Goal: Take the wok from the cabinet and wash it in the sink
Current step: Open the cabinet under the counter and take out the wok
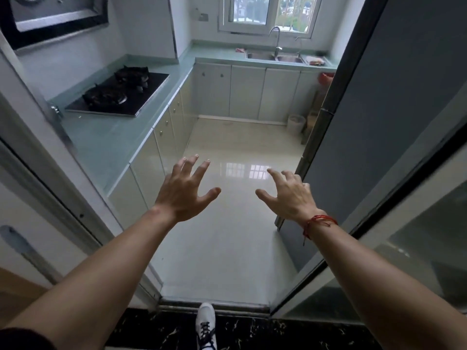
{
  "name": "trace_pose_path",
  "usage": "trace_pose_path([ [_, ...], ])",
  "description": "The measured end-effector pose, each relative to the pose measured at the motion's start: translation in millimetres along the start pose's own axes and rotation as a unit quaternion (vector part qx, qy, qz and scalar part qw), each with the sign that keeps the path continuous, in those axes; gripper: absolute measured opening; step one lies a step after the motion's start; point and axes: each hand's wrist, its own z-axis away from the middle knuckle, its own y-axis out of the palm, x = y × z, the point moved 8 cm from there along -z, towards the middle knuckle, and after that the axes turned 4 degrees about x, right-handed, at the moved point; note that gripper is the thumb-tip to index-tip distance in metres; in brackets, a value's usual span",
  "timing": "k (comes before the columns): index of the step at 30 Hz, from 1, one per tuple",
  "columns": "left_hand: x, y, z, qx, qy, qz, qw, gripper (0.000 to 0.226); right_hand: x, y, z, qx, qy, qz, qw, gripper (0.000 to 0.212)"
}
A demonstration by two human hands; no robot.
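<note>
**Q:** Where are the hands?
**A:** Both forearms extend forward at the kitchen doorway. The left hand [185, 192] and the right hand [288, 195] hang in the air above the floor [235, 223], palms down and apart from each other.

**Q:** What is the state of the fingers?
**A:** The left hand's fingers [202, 169] are spread and slightly bent. The right hand's fingers are spread and curved a little more. Neither hand holds or touches anything. A red string bracelet [319, 221] sits on the right wrist.

**Q:** Where is the wok?
**A:** Cannot tell from this view. The cabinet doors [246, 90] under the bench [101, 140] are shut, both along the left run and along the far run.

**Q:** Where is the sink?
**A:** A double-bowl sink [260, 56] is set in the far bench, below the window [267, 11]. A tall curved tap [276, 37] stands between the bowls. The sink is well apart from both hands.

**Q:** What else is in view?
**A:** A black two-burner hob [118, 96] is set in the left bench. A small white bin [296, 123] stands on the floor in the far right corner. A white shoe [206, 324] with dark laces rests on the black marble threshold [252, 332]. A dark-framed sliding door [379, 122] stands at the right of the doorway.
</note>
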Motion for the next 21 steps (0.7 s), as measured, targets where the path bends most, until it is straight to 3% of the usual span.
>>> trace_pose_path([
  [13,103,62,-201,0.042,-0.002,0.029,0.999,0.091,14,42,-215,0.043,0.029,0.012,0.999,0.072],
  [21,130,83,-294,0.063,-0.005,0.036,0.997,0.092,0,50,-309,0.058,0.034,0.021,0.998,0.073],
])
